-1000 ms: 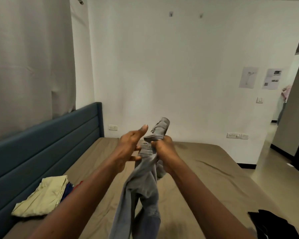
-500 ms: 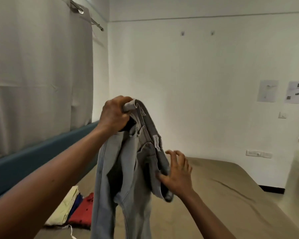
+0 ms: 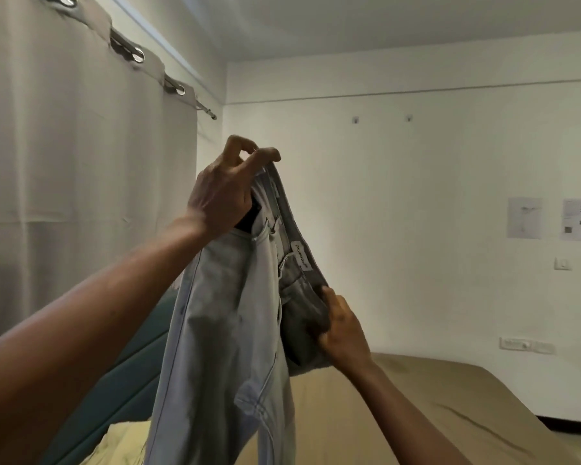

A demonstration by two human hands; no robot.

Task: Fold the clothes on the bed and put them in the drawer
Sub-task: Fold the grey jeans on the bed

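White walls and white ceiling behind, with two sheets of paper (image 3: 524,218) pinned on the far wall at the right, a light switch (image 3: 562,263) below them and a socket strip (image 3: 524,344) lower down. Along the left, pale curtain (image 3: 64,162) hanging on metal eyelets, and under it the teal headboard (image 3: 128,374). Below, bed (image 3: 433,397) covered with a tan sheet, slightly wrinkled. Pale jeans (image 3: 222,330) held up in the air above the bed, waistband at the top and the legs hanging straight down past the lower edge of the view, their ends not visible. Left grip (image 3: 222,199) raised high, clenched on the top end of the waistband, thumb laid over the edge and one finger bent above it. Right grip (image 3: 341,330) lower and more to the right, grasping the drooping part of the waistband, fingers curled round the darker grey inner side of the cloth. White label (image 3: 301,256) sewn inside the waistband, between the two grips, its text too small for reading. At the bottom left, pale yellow garment (image 3: 121,444) lying on the bed near the headboard, partly hidden behind the jeans.
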